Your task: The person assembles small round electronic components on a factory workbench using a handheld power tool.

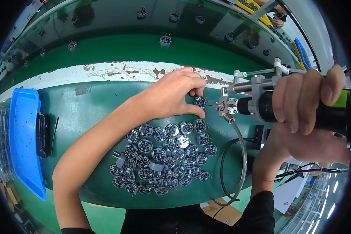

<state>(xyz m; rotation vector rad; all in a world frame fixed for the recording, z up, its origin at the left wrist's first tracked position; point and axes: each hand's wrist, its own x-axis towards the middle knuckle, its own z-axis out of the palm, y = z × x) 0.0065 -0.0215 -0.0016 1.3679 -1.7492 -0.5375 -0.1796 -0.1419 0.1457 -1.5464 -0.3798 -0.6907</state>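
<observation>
My left hand reaches across the bench with thumb and fingers closed around a small round part, which has a circuit board face and metal pins. In my right hand is a powered screwdriver with a black body, held sideways. Its metal nose points left and its thin tip lies close beside the round part; I cannot tell whether they touch. A clear hose hangs from the nose. Below my left hand, several similar round circuit-board parts lie clustered on the green mat.
A blue tray stands at the left, beside a black box and a thin dark rod. Behind the worn white ledge runs a green conveyor carrying spaced round parts. Another person's hand shows at the far right.
</observation>
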